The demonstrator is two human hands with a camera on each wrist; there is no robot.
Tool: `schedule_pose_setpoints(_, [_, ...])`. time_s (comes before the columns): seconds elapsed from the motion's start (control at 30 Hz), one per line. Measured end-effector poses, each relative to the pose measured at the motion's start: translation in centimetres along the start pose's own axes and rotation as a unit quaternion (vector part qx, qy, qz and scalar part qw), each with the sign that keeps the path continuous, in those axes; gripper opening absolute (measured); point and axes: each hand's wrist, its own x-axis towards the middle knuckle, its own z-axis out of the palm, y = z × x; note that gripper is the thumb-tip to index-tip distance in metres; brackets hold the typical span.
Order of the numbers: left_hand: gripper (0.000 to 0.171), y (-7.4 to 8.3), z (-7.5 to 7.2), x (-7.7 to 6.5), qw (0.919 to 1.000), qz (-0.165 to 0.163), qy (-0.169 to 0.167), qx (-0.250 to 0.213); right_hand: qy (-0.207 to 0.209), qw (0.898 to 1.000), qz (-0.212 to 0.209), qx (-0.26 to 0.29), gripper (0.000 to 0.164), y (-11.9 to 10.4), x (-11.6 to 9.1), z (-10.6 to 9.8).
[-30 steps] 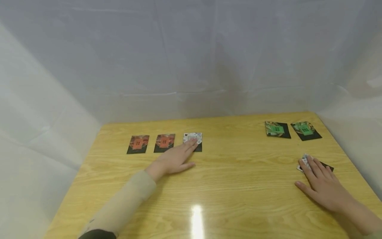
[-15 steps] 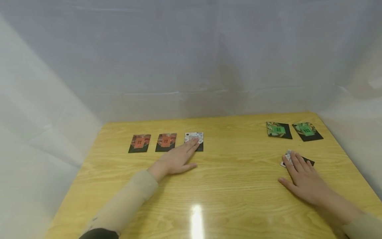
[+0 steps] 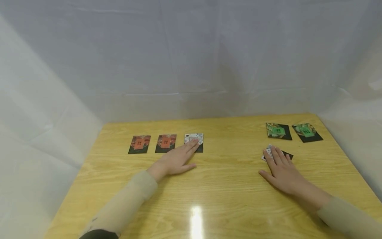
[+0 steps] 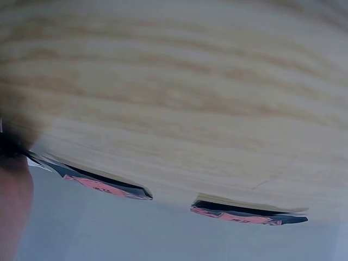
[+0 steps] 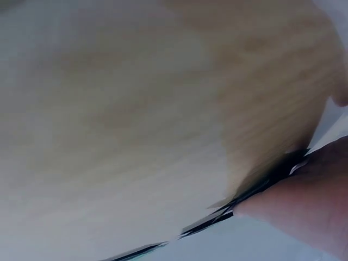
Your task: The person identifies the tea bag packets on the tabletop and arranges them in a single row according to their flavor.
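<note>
With its fingers laid out straight, my left hand [image 3: 176,160] rests on a flat white-and-black packet [image 3: 191,136], covering its lower left part. Two red-and-black packets [image 3: 139,144] lie in a row to the left of it. My right hand [image 3: 283,174] presses its extended fingers on a second white-and-black packet [image 3: 269,152], which is tilted and partly hidden under them. Beyond that hand lie two green-and-black packets [image 3: 279,131]. In the left wrist view a red-and-black packet [image 4: 247,213] appears edge-on. The right wrist view has fingers [image 5: 293,209] over a dark packet edge.
Everything lies on a wooden table [image 3: 226,186] with a bright light reflection near its front. A pale sheet [image 3: 209,59] hangs behind the table and along both sides.
My right hand has slid the white-and-black packet leftward and slightly away across the table. My left hand and the other packets have stayed in place.
</note>
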Motion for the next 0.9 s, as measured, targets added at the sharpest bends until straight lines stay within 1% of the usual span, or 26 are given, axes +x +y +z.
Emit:
schedule_pose_setpoints(0.2, [0.084, 0.0, 0.1, -0.1, 1.0000, -0.001, 0.003, 0.000, -0.004, 1.000, -0.010, -0.008, 0.084, -2.0, 2.0, 0.1])
schedule_pose_setpoints(0.37, [0.086, 0.1, 0.2, -0.1, 1.0000, -0.001, 0.004, -0.003, -0.004, 1.000, -0.021, -0.013, 0.084, -3.3, 3.8, 0.6])
schedule_pose_setpoints(0.5, [0.086, 0.1, 0.2, -0.1, 1.0000, -0.001, 0.004, 0.000, -0.013, 1.000, -0.025, -0.009, 0.083, -4.0, 5.5, 1.3])
schedule_pose_setpoints(0.73, [0.086, 0.0, 0.2, -0.1, 1.0000, -0.001, 0.005, 0.000, -0.022, 0.999, -0.023, -0.023, 0.080, -6.6, 8.2, 1.5])
schedule_pose_setpoints(0.9, [0.086, 0.0, 0.2, 0.0, 1.0000, -0.003, 0.002, -0.001, -0.033, 0.999, -0.017, -0.022, 0.080, -8.1, 10.1, 1.7])
